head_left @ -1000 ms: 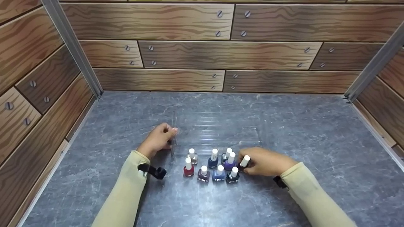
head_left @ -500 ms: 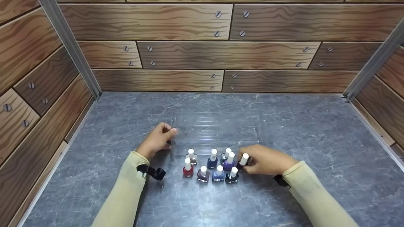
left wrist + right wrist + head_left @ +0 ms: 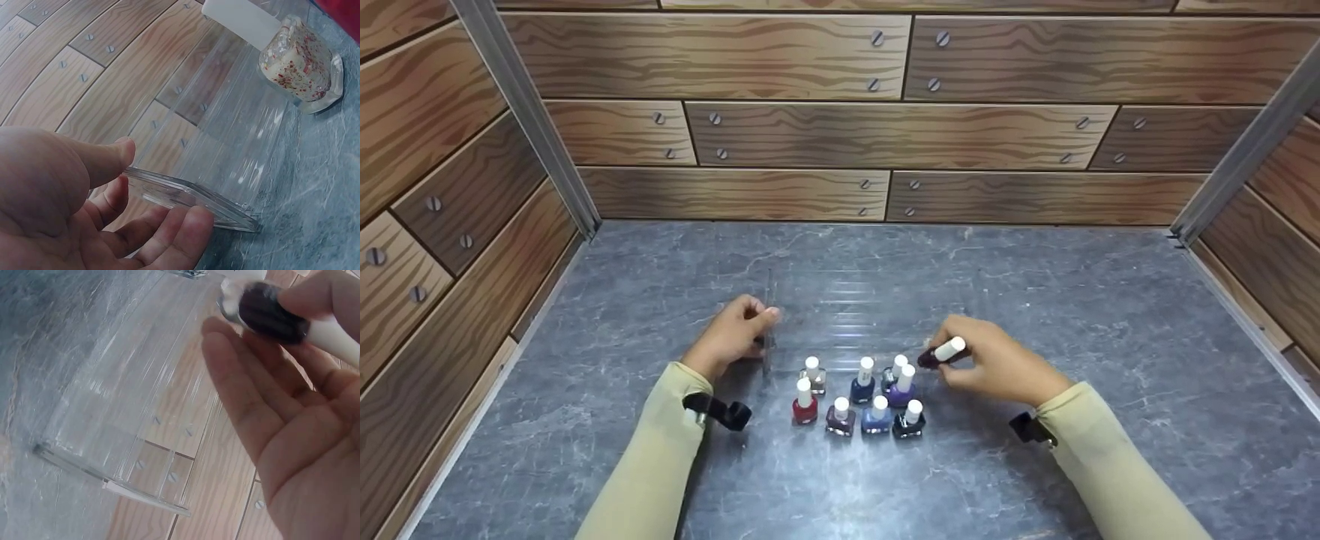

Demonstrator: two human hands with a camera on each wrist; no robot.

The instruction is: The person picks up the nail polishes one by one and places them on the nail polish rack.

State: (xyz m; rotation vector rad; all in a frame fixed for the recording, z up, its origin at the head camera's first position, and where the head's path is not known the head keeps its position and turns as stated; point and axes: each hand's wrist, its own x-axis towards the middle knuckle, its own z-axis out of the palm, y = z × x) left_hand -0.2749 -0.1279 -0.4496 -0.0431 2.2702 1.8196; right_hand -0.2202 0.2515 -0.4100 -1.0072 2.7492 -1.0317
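Note:
My right hand [image 3: 997, 364] pinches a dark nail polish bottle [image 3: 941, 352] between thumb and fingers. It is tilted, its white cap pointing up and right; the right wrist view shows its dark body [image 3: 270, 312] close up. A see-through plastic rack [image 3: 847, 307] with stepped ridges lies on the table. On its left edge [image 3: 191, 194], my left hand [image 3: 731, 330] has its thumb above and fingers below, gripping the side panel. In front of the rack stand several upright nail polish bottles, among them a red one [image 3: 805, 410], a purple one [image 3: 901, 395] and a glitter one [image 3: 301, 64].
Nearer the person are a mauve bottle [image 3: 841, 422], a light blue one [image 3: 877, 421] and a black one [image 3: 909, 426]. A navy bottle [image 3: 862, 388] stands behind them. Wood-patterned walls [image 3: 795, 135] enclose the grey marbled table [image 3: 1095, 315] at the back and sides.
My right hand has lifted the dark nail polish bottle from beside the group, up and slightly away from me, tilting it. The left hand keeps its grip on the rack.

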